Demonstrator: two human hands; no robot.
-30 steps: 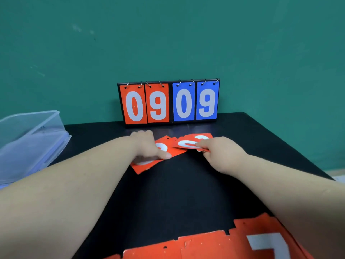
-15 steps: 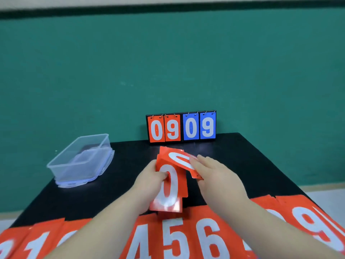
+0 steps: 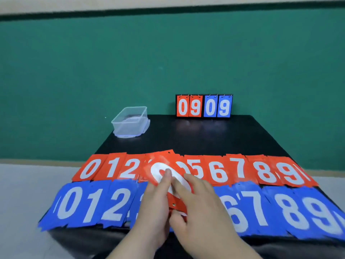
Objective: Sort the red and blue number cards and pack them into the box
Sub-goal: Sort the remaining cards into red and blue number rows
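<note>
Backdrop: green wall [image 3: 93, 71] behind, black table [image 3: 205, 135] in front of me, and the scoreboard [image 3: 204, 106] at the table's far edge reads 0 9 in red and 0 9 in blue. I'm placing everything from that.
Box: the clear box [image 3: 130, 121] sits to the left of the scoreboard, near the same far edge. It's open-topped, and I can see no card in it.
Red row: the red row [image 3: 218, 171] lies well in front of the scoreboard, reading 0, 1, 2 and then 5 up to 9. The middle digits are covered.
Blue row: the blue row [image 3: 89, 204] is nearer me, touching the red one, and runs 0 to 9 with its centre hidden by my arms.
Left hand: my left hand [image 3: 156, 208] is curled round the left edge of the red stack [image 3: 164, 171], with a fingertip on its white zero.
Red stack: lifted and tilted over the gap in the rows, in front of the scoreboard.
Right hand: my right hand [image 3: 201, 206] has its fingers laid across the face and the thumb tucked under the lower edge, so it's pinching the stack.
Done: sorting looks nearly finished, with colours separated and digits in order.
Left: I'd say this stack needs placing, and then all the packing remains.
</note>
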